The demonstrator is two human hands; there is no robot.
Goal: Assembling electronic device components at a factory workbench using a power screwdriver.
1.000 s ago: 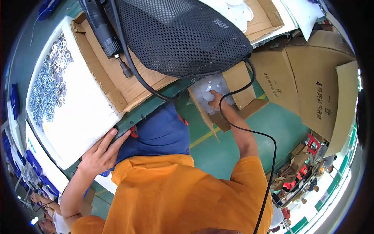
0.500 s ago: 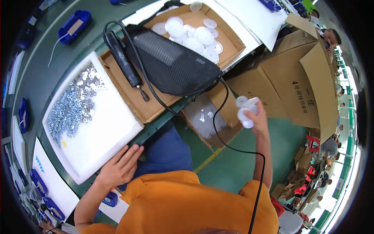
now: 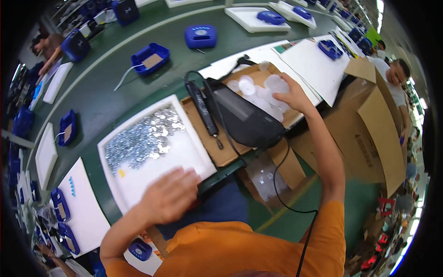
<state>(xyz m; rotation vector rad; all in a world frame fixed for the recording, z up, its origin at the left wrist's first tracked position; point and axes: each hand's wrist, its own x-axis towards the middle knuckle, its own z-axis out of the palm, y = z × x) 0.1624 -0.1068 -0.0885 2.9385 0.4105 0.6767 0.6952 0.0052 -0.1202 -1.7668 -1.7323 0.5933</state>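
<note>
My right hand [image 3: 295,96] reaches over a shallow cardboard tray [image 3: 299,119], its fingers closed on translucent white plastic discs [image 3: 276,84]. Loose white discs [image 3: 247,87] lie in that tray beneath and beside the hand. My left hand [image 3: 170,196] hovers at the near edge of a white foam tray [image 3: 184,159]; it looks flat with fingers stretched, slightly blurred, holding nothing. Many small shiny metal parts [image 3: 138,143] fill the far left side of the foam tray. A black electric screwdriver [image 3: 203,108] and a black mesh bag [image 3: 242,111] with a cable rest on the cardboard tray.
An open carton [image 3: 258,175] with clear plastic pieces stands below the bench edge. A large cardboard box [image 3: 360,134] is at the right, a person beside it. Blue plastic housings [image 3: 150,59] sit on the green conveyor. A black cable [image 3: 277,184] hangs before me.
My right hand has carried the discs from beside the large box up to the cardboard tray. My left hand has lifted from the bench edge toward the foam tray. The view has shifted.
</note>
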